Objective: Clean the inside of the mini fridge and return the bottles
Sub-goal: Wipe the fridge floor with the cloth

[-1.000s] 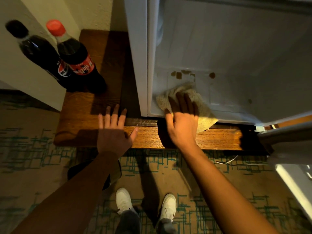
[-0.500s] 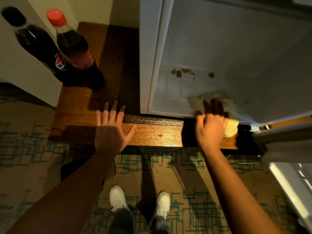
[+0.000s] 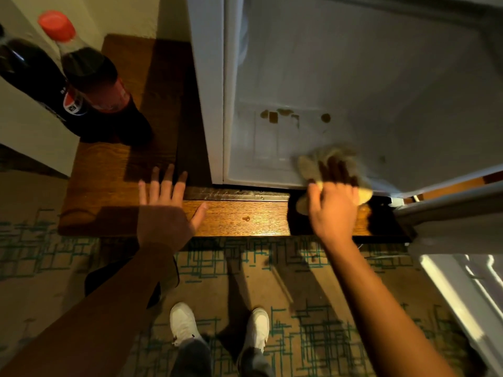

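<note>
Cloth point(image 3: 324, 161) — pressed under flat right hand point(image 3: 333, 208) on fridge floor point(image 3: 261, 148); left hand point(image 3: 163, 210) splayed, empty.

The right hand point(image 3: 333, 210) has swept the cloth point(image 3: 330, 161) from the fridge floor's left front to its right front
</note>
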